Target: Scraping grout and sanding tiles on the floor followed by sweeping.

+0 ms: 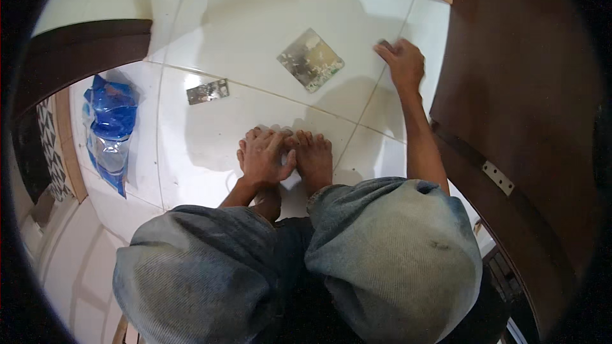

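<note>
Underfoot, white tiles (pixel 248 32) cover the floor, their seams crossing the middle of the frame. A brown door (pixel 523 89) with a metal hinge (pixel 498 178) bounds the right side; a dark brown board (pixel 83 51) juts in at upper left. Tile stretches between the stained square plate (pixel 311 60), upper centre, and my right hand (pixel 405 64), upper right. Its fingers curl inward; whether they grip the dark bit (pixel 385 44) beside my thumb, I cannot tell. My left hand (pixel 263 158), fingers loosely extended, rests over my left foot (pixel 268 204) at centre. Left of the square plate lies a small oblong plate (pixel 208 92). Farther left, a blue, partly clear plastic bag (pixel 115 114) has contents I cannot make out.
</note>
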Available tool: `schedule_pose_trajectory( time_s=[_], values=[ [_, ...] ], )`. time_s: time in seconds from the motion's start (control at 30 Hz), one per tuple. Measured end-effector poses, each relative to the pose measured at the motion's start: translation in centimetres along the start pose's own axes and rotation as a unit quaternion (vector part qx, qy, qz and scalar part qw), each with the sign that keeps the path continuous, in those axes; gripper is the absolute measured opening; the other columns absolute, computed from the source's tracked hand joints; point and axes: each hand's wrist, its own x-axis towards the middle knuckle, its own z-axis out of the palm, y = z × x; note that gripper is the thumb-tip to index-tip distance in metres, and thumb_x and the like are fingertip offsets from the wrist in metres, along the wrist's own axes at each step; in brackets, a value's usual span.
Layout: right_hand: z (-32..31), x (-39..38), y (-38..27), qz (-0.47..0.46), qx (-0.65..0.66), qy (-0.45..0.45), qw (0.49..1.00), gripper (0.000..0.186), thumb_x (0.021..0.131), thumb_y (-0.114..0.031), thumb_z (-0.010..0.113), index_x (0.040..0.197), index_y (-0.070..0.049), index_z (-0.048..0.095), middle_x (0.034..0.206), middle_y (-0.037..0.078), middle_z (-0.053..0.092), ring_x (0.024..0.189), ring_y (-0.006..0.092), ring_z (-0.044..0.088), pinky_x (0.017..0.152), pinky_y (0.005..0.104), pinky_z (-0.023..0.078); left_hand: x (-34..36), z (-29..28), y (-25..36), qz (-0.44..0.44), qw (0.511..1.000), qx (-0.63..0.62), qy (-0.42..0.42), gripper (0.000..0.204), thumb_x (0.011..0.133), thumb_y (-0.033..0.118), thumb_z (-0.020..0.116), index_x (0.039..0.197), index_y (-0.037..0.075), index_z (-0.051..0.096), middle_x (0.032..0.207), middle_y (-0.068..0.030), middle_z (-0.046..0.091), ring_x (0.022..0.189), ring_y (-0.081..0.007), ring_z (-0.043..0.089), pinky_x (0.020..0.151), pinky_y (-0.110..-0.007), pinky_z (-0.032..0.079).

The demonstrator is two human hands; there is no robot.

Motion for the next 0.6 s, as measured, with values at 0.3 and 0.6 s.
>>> schedule_pose_trajectory(
  time_s=[0.3, 0.6],
  values=[
    [-0.6, -0.7, -0.3, 0.038, 0.003, -0.013, 0.999, 0.049, 0.076, -0.049, 0.089, 0.077, -0.005, 0.068, 0.075, 0.011, 0.069, 0.073, 0.0304, 0.066, 0.072, 0.0457, 0.05, -0.2, 0.1, -1.0, -0.025, 0.996, -0.078, -0.017, 0.034, 0.077, 0.024, 0.074, 0.108, 0.011, 0.069, 0.087, -0.0103, 0.066, 0.086, -0.0338, 0.059, 0.087, -0.049, 0.039],
    [-0.8, -2.1, 1.2, 0.05, 0.04, -0.016, 0.998, 0.054, 0.075, -0.048, 0.088, 0.075, 0.001, 0.065, 0.071, 0.015, 0.069, 0.068, 0.0286, 0.064, 0.068, 0.045, 0.048, 0.0, -0.5, -0.8, -0.022, 0.996, -0.075, -0.042, 0.038, 0.078, 0.022, 0.072, 0.114, 0.01, 0.067, 0.093, -0.0129, 0.069, 0.089, -0.0341, 0.062, 0.086, -0.049, 0.041]
  ],
)
